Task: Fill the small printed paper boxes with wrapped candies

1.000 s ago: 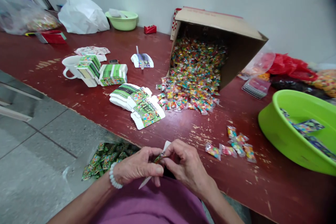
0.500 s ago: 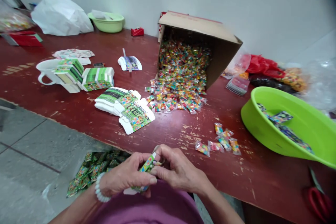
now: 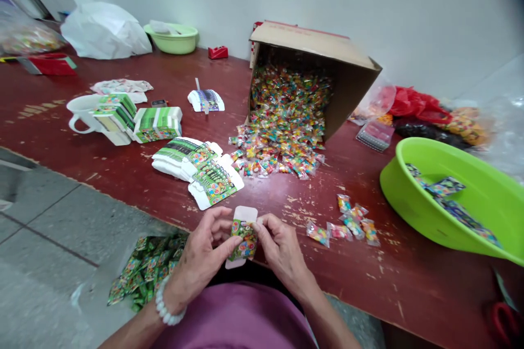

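Between my two hands, at the table's front edge, is a small green printed candy box [image 3: 244, 241] with its white end flaps sticking out at top and bottom. My left hand [image 3: 208, 245] holds the box's left side, thumb across the printed face. At the upper right edge, my right hand [image 3: 281, 248] pinches the box between thumb and fingers. Just beyond lie flat green box blanks [image 3: 216, 181], fanned in a stack. To the right is a small group of wrapped candies [image 3: 351, 223]. Whether anything is inside the box I cannot tell.
A tipped cardboard box [image 3: 315, 38] spills wrapped candies [image 3: 282, 136] onto the table. A green basin [image 3: 403, 191] with dark printed packs stands right, red-handled scissors [image 3: 505, 322] near it. Left are a white mug [image 3: 84, 114] and bundled blanks [image 3: 158, 124]. Green packs [image 3: 143, 267] lie below the table edge.
The box has moved up and away from my body and now stands more upright, its printed face towards me. Both hands have shifted with it, the right hand to its right edge.
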